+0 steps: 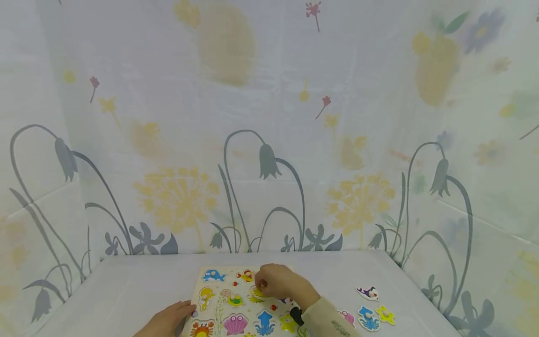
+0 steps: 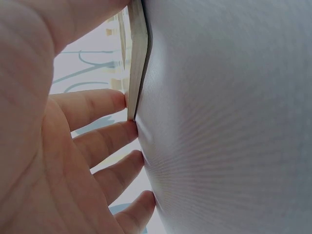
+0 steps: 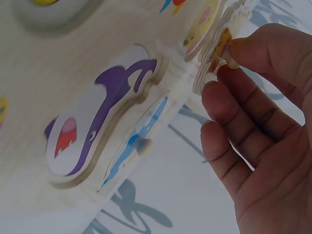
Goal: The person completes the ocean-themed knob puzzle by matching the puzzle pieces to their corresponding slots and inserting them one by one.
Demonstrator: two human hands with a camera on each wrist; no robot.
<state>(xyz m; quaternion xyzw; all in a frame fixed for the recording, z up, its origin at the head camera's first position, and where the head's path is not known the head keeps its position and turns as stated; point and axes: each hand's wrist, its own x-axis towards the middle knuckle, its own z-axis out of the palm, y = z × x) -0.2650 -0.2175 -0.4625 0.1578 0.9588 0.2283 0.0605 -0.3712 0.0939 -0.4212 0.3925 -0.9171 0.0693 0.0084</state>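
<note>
A wooden puzzle board [image 1: 219,310] with sea-animal pictures lies on the table. My left hand [image 1: 170,318] is at its left edge; in the left wrist view, the fingers [image 2: 92,105] are fairly straight, with fingertips at the board's side and the tabletop. Over the board's upper right, my right hand [image 1: 280,281] pinches a wavy-edged puzzle piece [image 3: 223,43] with an orange-yellow picture between thumb and fingers. That piece is close against the board's far part. Near it in the right wrist view are a purple-and-white shark or whale picture [image 3: 105,114] and a blue one with a knob [image 3: 134,141].
Loose puzzle pieces lie right of the board: a purple-and-white one [image 1: 368,293], a blue squid [image 1: 368,319], a yellow star [image 1: 385,315] and a pink one [image 1: 347,318] partly behind the right sleeve [image 1: 330,320]. A flower-printed curtain [image 1: 269,117] hangs behind the white table [image 1: 139,281].
</note>
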